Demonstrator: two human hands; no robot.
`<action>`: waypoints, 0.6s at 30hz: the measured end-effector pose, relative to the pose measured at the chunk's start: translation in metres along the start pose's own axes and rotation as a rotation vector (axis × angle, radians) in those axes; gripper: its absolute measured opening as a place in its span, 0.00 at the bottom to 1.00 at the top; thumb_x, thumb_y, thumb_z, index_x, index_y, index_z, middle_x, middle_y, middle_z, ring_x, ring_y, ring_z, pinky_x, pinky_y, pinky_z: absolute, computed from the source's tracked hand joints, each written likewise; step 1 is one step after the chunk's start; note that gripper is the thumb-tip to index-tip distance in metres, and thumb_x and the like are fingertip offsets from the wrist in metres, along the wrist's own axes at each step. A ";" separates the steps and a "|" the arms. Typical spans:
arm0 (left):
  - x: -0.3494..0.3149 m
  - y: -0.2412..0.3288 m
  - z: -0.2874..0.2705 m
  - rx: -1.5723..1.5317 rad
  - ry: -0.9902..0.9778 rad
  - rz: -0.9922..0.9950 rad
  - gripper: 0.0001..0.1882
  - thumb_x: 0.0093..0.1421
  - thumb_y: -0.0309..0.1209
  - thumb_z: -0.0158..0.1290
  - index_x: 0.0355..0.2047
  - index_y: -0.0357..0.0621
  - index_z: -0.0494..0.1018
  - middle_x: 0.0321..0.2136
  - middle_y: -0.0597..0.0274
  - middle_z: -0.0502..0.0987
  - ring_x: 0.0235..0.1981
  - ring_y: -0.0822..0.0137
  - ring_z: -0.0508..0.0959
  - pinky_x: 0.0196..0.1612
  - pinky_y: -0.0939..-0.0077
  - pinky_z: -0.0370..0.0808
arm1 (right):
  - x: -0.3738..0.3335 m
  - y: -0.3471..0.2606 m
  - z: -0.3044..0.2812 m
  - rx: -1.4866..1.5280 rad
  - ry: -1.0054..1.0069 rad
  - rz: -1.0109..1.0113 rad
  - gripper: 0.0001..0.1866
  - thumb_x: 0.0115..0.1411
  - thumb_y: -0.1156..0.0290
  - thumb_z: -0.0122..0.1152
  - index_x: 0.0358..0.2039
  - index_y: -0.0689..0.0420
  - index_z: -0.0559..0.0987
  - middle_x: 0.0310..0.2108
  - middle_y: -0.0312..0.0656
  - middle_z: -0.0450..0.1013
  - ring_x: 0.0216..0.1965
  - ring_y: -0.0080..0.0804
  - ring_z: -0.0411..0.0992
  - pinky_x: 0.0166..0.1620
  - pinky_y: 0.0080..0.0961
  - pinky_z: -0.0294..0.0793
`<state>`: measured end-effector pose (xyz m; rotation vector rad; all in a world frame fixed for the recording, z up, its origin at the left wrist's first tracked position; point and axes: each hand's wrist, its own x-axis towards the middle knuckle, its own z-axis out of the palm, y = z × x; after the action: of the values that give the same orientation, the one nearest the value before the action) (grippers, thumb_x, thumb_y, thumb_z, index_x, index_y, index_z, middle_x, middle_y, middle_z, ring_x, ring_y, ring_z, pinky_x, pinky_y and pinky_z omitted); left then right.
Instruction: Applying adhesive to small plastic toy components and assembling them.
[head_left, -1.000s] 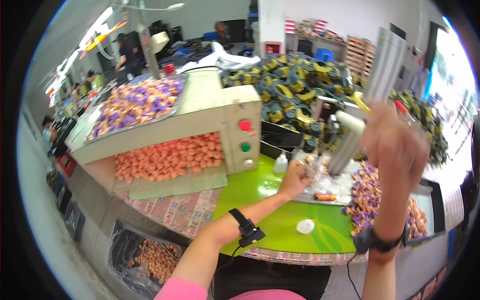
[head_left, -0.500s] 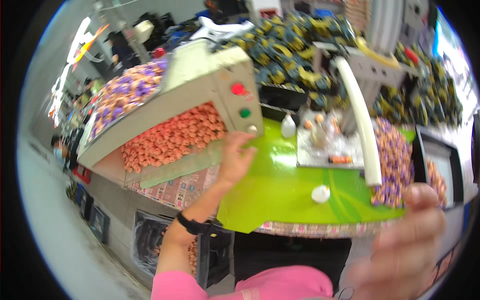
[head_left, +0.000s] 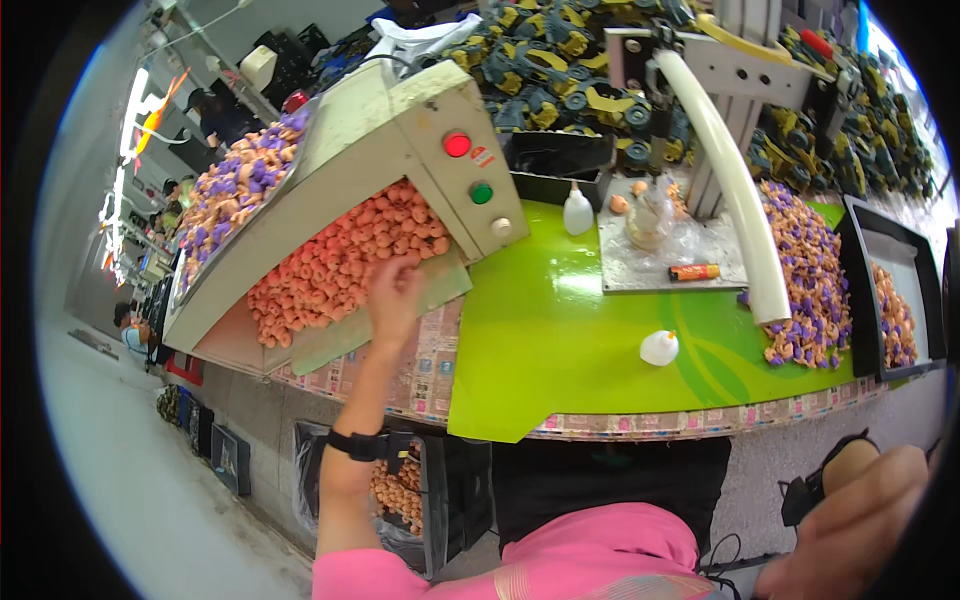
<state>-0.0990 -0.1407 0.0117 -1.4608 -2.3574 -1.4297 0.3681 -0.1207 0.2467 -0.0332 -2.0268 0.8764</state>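
Observation:
My left hand (head_left: 394,292) is at the front of a beige machine (head_left: 425,130), over the near edge of a heap of small orange rounded pieces (head_left: 340,262) in its opening. Its fingers are bent and slightly blurred; whether a piece is between them does not show. A black band (head_left: 358,445) circles that forearm. Large and close at the lower right, my right hand (head_left: 862,515) has its fingers curled, and what they hold, if anything, is hidden. Beside it is a black object (head_left: 803,497), too unclear to name.
The green tabletop (head_left: 560,350) carries two white squeeze bottles (head_left: 578,210), a metal plate (head_left: 680,280) with a lighter (head_left: 694,272), and a purple-and-orange heap (head_left: 805,270). A white curved tube (head_left: 725,190) overhangs it. A black tray (head_left: 862,290) stands right; a lined bin (head_left: 433,510) sits below.
My left hand has moved left and away from the machine's buttons to the orange pieces. My right hand has dropped lower, toward the right edge.

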 end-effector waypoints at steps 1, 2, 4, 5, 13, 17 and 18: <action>0.001 0.018 0.023 -0.060 -0.033 0.024 0.09 0.56 0.25 0.55 0.38 0.40 0.76 0.33 0.66 0.75 0.32 0.72 0.75 0.36 0.78 0.73 | -0.008 0.011 -0.010 -0.023 -0.006 -0.007 0.14 0.61 0.68 0.50 0.42 0.62 0.78 0.31 0.53 0.76 0.28 0.42 0.71 0.29 0.33 0.68; 0.004 0.033 0.044 -0.166 -0.109 0.009 0.09 0.57 0.26 0.55 0.39 0.40 0.75 0.33 0.66 0.75 0.33 0.73 0.75 0.36 0.79 0.72 | -0.017 0.024 -0.012 -0.092 -0.050 -0.085 0.08 0.56 0.68 0.56 0.35 0.56 0.78 0.32 0.42 0.76 0.24 0.33 0.71 0.27 0.23 0.68; 0.006 0.051 0.069 -0.271 -0.178 -0.015 0.09 0.58 0.27 0.54 0.39 0.40 0.75 0.33 0.66 0.75 0.33 0.74 0.74 0.36 0.79 0.72 | -0.026 0.035 -0.003 -0.292 -0.104 -0.083 0.04 0.49 0.72 0.62 0.28 0.50 0.79 0.32 0.31 0.78 0.19 0.25 0.71 0.24 0.16 0.67; 0.002 0.048 0.070 -0.479 -0.254 -0.295 0.10 0.59 0.29 0.55 0.40 0.41 0.74 0.33 0.67 0.74 0.33 0.74 0.74 0.36 0.79 0.72 | -0.033 0.045 0.007 -0.400 -0.113 -0.015 0.06 0.46 0.75 0.62 0.28 0.51 0.80 0.31 0.31 0.78 0.18 0.26 0.71 0.24 0.18 0.67; 0.022 0.073 0.118 -1.030 -0.353 -0.861 0.18 0.58 0.43 0.58 0.42 0.46 0.70 0.32 0.69 0.72 0.31 0.73 0.73 0.35 0.77 0.72 | -0.090 0.076 -0.003 -0.393 -0.310 0.161 0.15 0.42 0.81 0.60 0.35 0.57 0.80 0.36 0.41 0.77 0.24 0.32 0.75 0.24 0.24 0.73; 0.025 0.081 0.127 -0.992 -0.274 -0.890 0.14 0.59 0.44 0.57 0.36 0.48 0.73 0.28 0.71 0.73 0.28 0.74 0.74 0.33 0.78 0.74 | -0.108 0.083 -0.006 -0.402 -0.233 0.253 0.15 0.40 0.82 0.61 0.33 0.57 0.80 0.34 0.40 0.78 0.26 0.35 0.76 0.26 0.26 0.75; 0.025 0.081 0.128 -0.978 -0.246 -0.899 0.15 0.59 0.45 0.57 0.35 0.48 0.73 0.28 0.71 0.73 0.28 0.74 0.74 0.33 0.78 0.74 | -0.110 0.085 -0.006 -0.413 -0.226 0.274 0.15 0.40 0.82 0.61 0.32 0.56 0.80 0.33 0.40 0.78 0.27 0.35 0.77 0.27 0.27 0.75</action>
<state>-0.0024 -0.0217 0.0041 -0.5113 -2.7308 -3.0745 0.4131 -0.0913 0.1185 -0.4695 -2.4267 0.6315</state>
